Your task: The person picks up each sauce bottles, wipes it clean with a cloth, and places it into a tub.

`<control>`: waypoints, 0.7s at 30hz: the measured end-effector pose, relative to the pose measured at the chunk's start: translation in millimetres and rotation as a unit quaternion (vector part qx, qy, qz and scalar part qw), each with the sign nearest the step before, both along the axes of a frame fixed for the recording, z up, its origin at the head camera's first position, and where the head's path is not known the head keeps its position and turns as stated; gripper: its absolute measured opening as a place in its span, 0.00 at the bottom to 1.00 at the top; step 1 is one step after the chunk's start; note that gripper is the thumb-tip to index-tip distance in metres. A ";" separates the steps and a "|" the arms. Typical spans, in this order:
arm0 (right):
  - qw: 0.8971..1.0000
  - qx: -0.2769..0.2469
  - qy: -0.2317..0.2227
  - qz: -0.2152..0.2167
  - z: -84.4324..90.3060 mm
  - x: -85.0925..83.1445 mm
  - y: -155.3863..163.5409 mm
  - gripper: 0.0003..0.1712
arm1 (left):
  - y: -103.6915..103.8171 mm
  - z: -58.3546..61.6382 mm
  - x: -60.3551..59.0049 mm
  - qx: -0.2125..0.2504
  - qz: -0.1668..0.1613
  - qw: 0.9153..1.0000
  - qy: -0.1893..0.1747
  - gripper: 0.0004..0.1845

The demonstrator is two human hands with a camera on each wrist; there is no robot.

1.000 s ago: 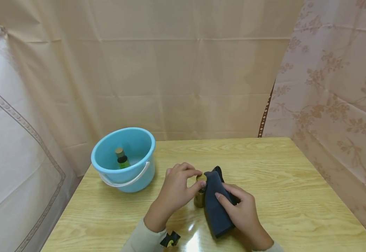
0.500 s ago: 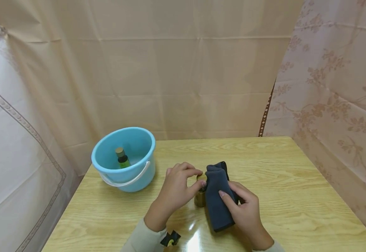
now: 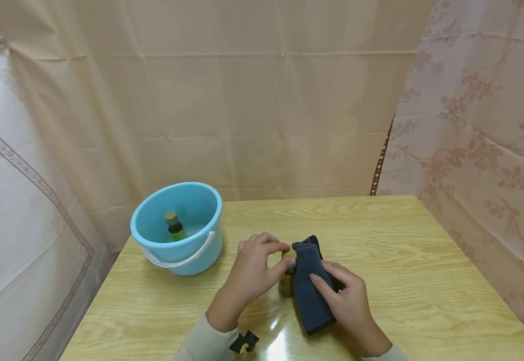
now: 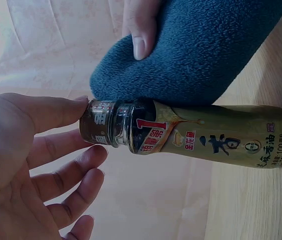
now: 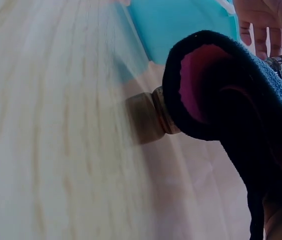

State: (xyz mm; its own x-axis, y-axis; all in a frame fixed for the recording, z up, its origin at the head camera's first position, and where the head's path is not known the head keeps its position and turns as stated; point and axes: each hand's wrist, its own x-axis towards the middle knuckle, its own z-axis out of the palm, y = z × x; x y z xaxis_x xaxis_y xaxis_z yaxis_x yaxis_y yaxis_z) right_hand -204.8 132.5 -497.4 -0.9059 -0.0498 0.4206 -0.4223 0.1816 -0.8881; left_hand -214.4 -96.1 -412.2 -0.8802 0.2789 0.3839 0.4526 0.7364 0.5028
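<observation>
A small sesame oil bottle [image 4: 220, 132] with a gold label and brown cap stands upright on the table. My left hand [image 3: 254, 263] pinches its cap [image 4: 97, 121] between thumb and index finger, the other fingers spread loosely. Against the bottle's right side lies a folded dark blue fleecy cloth [image 3: 310, 296], which my right hand [image 3: 349, 301] grips with the thumb on top. Its dark edge and pink inner side [image 5: 193, 82] show in the right wrist view. There the cloth hides the bottle's middle, while the bottle's base [image 5: 145, 118] shows below.
On the left of the wooden table [image 3: 379, 235] stands a light blue bucket [image 3: 203, 255] with a white handle [image 3: 181, 263]. Inside it is another bottle [image 3: 177, 230] with a green label and brownish cap. Curtains [image 3: 262, 100] hang behind and along both sides.
My right hand has moved the cloth upward along the bottle and then back down a little. The left hand keeps its pinch on the cap, and the bottle stays in place.
</observation>
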 end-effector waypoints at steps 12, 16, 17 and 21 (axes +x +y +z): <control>1.000 0.005 -0.016 0.004 -2.1 -1.7 -0.4 0.19 | -0.4 1.0 0.5 -0.005 -0.001 1.000 -0.004 0.15; 0.998 0.036 -0.054 0.005 -2.9 -2.8 1.9 0.18 | 0.7 1.0 0.7 -0.003 0.000 1.000 -0.002 0.16; 0.997 0.044 -0.071 0.006 -2.9 -3.3 2.3 0.18 | 0.8 1.0 0.6 -0.002 0.000 1.000 -0.001 0.16; 0.987 0.078 -0.140 0.004 -2.9 -4.9 2.6 0.18 | 0.6 0.2 0.4 0.000 0.000 1.000 0.001 0.15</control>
State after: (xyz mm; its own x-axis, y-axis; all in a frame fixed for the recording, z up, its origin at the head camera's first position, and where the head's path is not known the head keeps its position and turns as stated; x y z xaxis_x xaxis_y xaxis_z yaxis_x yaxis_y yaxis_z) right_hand -209.8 135.1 -500.3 -0.9848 -0.1025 0.1404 -0.1664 0.3226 -0.9318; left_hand -214.0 -95.4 -412.0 -0.8798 0.2782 0.3854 0.4530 0.7362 0.5028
